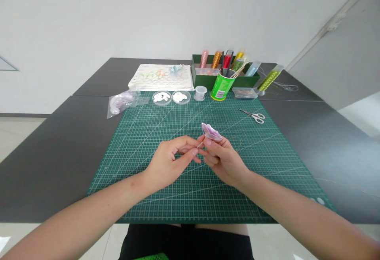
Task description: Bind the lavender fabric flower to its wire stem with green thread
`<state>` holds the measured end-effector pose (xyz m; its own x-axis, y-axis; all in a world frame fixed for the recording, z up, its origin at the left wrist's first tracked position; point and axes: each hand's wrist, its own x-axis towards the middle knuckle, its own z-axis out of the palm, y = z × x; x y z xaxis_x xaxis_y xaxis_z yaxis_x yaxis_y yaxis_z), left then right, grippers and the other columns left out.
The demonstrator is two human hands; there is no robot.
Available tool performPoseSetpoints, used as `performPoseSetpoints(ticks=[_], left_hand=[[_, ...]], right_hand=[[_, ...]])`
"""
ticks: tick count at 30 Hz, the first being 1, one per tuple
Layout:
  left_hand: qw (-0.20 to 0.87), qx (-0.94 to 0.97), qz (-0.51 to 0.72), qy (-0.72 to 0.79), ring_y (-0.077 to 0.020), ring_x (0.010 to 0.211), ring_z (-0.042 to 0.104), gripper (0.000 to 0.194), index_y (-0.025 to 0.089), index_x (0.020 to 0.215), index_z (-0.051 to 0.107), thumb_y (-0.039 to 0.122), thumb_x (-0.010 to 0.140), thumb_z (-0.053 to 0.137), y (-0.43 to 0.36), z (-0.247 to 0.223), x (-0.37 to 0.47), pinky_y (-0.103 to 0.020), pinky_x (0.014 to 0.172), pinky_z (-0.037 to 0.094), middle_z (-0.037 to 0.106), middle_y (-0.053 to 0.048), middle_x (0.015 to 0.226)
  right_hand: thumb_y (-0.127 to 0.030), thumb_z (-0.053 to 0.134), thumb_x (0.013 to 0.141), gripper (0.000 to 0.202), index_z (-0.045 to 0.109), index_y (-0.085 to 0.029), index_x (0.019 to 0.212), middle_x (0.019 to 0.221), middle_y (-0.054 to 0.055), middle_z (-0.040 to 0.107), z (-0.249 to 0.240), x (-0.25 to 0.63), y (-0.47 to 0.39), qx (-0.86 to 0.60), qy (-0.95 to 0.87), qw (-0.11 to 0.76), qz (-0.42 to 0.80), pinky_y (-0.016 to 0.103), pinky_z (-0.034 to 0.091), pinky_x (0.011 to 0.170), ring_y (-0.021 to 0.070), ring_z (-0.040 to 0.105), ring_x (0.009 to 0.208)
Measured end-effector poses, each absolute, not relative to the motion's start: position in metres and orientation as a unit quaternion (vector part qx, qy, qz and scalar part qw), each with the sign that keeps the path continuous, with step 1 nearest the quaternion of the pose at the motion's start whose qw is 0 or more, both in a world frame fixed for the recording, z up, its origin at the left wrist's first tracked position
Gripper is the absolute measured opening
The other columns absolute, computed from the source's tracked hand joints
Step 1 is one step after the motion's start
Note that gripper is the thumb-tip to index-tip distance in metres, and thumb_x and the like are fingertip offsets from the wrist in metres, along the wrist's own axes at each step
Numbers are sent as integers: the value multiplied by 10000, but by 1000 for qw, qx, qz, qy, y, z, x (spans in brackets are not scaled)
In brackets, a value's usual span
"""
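A small pale purple flower (211, 132) is held above the green cutting mat (142, 141), its head tilted up. My right hand (223, 157) pinches it just under the petals between thumb and fingers. A thin light stem (201, 144) runs down and left from the flower. My left hand (175, 157) has its thumb and fingers closed on the lower end of that stem. Both hands nearly touch each other over the middle of the mat.
Scissors (253, 115) lie on the mat at the right. Along its back edge are a plastic bag (121, 103), two shallow dishes (162, 98), stacked round containers (200, 92), a green can (222, 86) and a clear box (245, 93). Behind stands a dark green box (204, 81) with thread spools.
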<state>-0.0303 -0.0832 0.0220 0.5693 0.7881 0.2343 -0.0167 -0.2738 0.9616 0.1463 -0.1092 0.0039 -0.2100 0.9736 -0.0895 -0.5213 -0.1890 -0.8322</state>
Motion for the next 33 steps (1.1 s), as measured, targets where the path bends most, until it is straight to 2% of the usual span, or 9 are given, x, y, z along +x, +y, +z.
performPoseSetpoints(ticks=[6, 13, 15, 18, 22, 25, 29, 33], left_hand=[[594, 658, 378, 266, -134, 799, 781, 95, 157, 982, 712, 211, 952, 639, -88, 22, -28, -235, 769, 640, 810, -39, 886], [563, 647, 405, 317, -119, 698, 743, 137, 165, 879, 698, 246, 963, 627, -91, 24, -30, -204, 676, 608, 778, -14, 763], [543, 643, 427, 330, -100, 642, 705, 135, 167, 874, 692, 244, 960, 623, -89, 28, -33, -183, 630, 577, 756, -1, 722], [508, 645, 454, 346, -68, 531, 593, 162, 166, 816, 675, 235, 950, 617, -82, 34, -36, -161, 537, 504, 705, 19, 658], [459, 659, 464, 373, -65, 481, 489, 193, 168, 775, 664, 253, 940, 610, -74, 37, -38, -174, 484, 421, 631, 35, 591], [432, 671, 455, 395, -76, 492, 484, 208, 169, 754, 658, 274, 927, 606, -71, 35, -39, -190, 498, 404, 592, 40, 566], [412, 712, 373, 429, -82, 486, 450, 209, 174, 749, 656, 291, 913, 601, -70, 31, -37, -200, 476, 340, 529, 57, 536], [387, 773, 274, 421, -82, 502, 442, 209, 180, 741, 641, 250, 928, 582, -76, 29, -33, -211, 490, 303, 495, 68, 544]], right_hand=[[-406, 825, 801, 209, 766, -206, 823, 508, -102, 336, 2, 148, -109, -326, -370, 523, 695, 225, 85, 418, 37, 139, 438], [-411, 808, 820, 208, 760, -222, 893, 529, -110, 270, 1, 146, -108, -341, -399, 535, 661, 217, 111, 414, 42, 127, 448], [-388, 792, 842, 174, 767, -242, 934, 527, -107, 295, 2, 148, -106, -356, -431, 557, 614, 211, 147, 410, 48, 167, 447], [-296, 774, 866, 69, 791, -230, 863, 510, -83, 386, 5, 153, -105, -403, -524, 568, 490, 210, 227, 429, 58, 280, 461], [-161, 758, 868, 73, 820, -199, 861, 535, -49, 525, 16, 163, -107, -406, -662, 537, 330, 215, 294, 447, 62, 389, 474], [-126, 742, 885, 107, 830, -170, 926, 577, -17, 630, 23, 170, -107, -342, -756, 489, 268, 215, 339, 459, 67, 469, 484], [-160, 756, 891, 110, 842, -169, 959, 619, 14, 715, 32, 178, -108, -305, -778, 454, 310, 211, 345, 428, 65, 474, 454], [-205, 798, 852, 94, 860, -217, 922, 543, -3, 691, 38, 183, -110, -352, -701, 485, 387, 212, 305, 375, 64, 425, 390]])
